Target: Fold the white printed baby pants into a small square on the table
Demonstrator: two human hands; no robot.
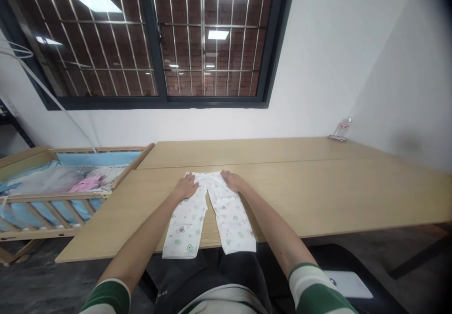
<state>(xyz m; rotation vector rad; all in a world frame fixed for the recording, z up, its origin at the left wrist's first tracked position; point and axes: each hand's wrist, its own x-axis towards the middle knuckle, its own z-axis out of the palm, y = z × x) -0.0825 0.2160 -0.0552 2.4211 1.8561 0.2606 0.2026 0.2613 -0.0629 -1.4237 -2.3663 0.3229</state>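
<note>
A pair of small white baby pants (231, 215) with a faint green and grey print lies spread on the wooden table (318, 187). Its waist points away from me, and the two leg ends reach the table's front edge. My left hand (187, 186) rests on the upper left corner by the waist, fingers stretched out over the cloth. At the upper right corner my right hand (231, 181) lies flat on the waist in the same way. Neither hand appears to grip the fabric.
To the left stands a wooden crib (56, 231) with blue lining and a pink cloth (87, 183) inside. A clear plastic bottle (343, 128) is at the table's back right corner. Behind the table is a wall with a barred window (162, 45). A dark chair (339, 257) sits at lower right.
</note>
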